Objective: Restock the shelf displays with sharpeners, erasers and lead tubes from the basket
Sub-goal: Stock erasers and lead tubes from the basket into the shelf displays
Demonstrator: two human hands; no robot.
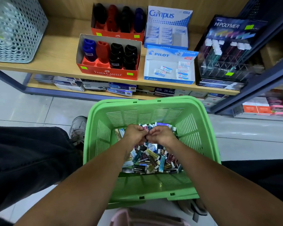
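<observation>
Both hands are down in the green basket [151, 108], which sits on the floor in front of the shelf [59, 53]. The left hand [134, 134] and the right hand [162, 133] meet knuckle to knuckle over the pile of lead tubes and erasers [152, 158], fingers curled around a few small packets; exactly which ones, I cannot tell. Up on the shelf, two red sharpener boxes [107, 62] stand one behind the other, partly filled with blue, red and black sharpeners. Just beside them on the right are the Campus eraser box [167, 28] and, in front of it, the Pilot eraser box [169, 67], only thinly stocked. Further right stands the dark lead tube display [227, 51].
</observation>
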